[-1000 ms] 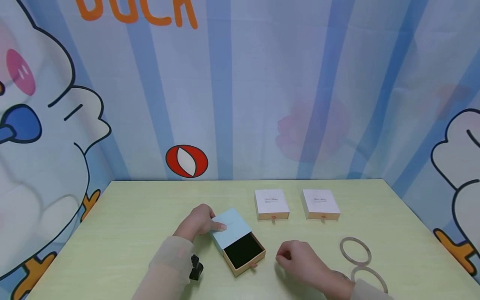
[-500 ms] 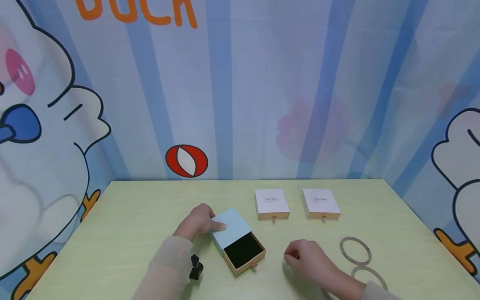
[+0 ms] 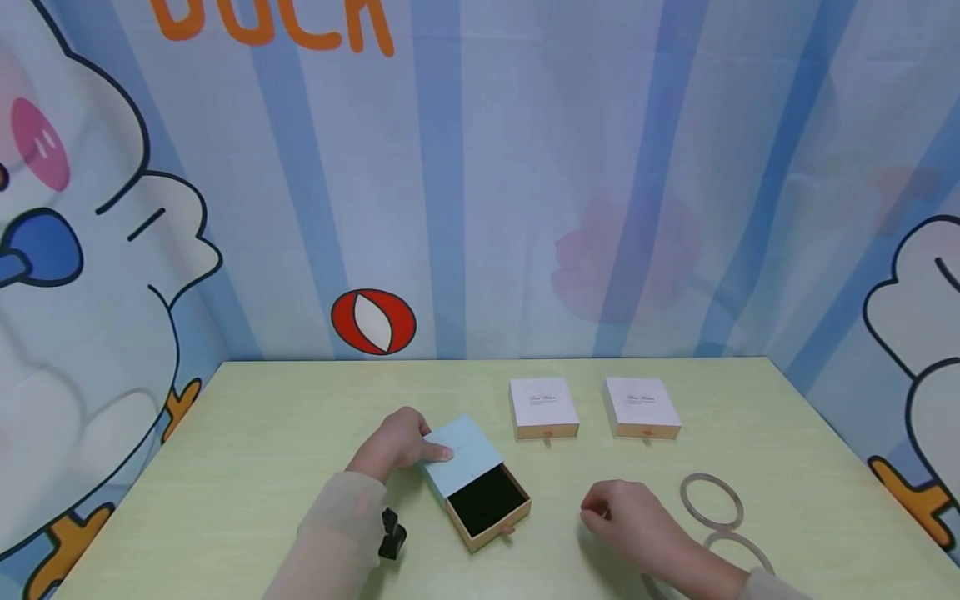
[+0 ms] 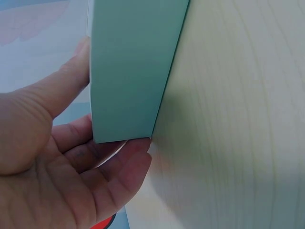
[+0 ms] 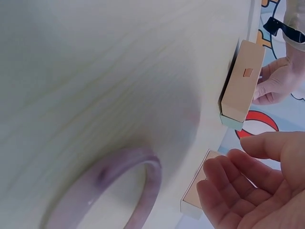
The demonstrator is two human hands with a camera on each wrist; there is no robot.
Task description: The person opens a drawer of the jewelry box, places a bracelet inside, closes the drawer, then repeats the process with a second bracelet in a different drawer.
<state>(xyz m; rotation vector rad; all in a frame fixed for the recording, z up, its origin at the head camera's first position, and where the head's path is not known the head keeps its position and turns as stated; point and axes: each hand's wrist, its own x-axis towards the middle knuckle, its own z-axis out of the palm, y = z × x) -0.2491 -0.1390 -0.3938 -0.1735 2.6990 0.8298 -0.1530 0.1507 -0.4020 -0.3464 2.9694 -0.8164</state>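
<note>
My left hand (image 3: 401, 442) grips the far left corner of a light blue drawer box (image 3: 465, 454), thumb on its lid and fingers curled around the end. The left wrist view shows the box's teal side (image 4: 133, 71) against those fingers. A tan drawer (image 3: 491, 533) with a dark lining is pulled partway out, and nothing shows inside it. To the right of the box, my right hand (image 3: 626, 517) hovers over the table with loosely curled fingers, holding nothing. A pale lilac bangle (image 5: 76, 205) lies below it in the right wrist view.
Two closed white drawer boxes, one left (image 3: 543, 404) and one right (image 3: 641, 404), sit farther back. Right of my right hand lie a far bangle (image 3: 712, 477) and a nearer bangle (image 3: 761, 557), overlapping in view. A third bangle (image 3: 651, 587) is mostly hidden by my right forearm.
My right hand has drawn away from the drawer, moving rightward. Part of a bangle has come into sight under the right forearm. The left hand and the box have stayed put.
</note>
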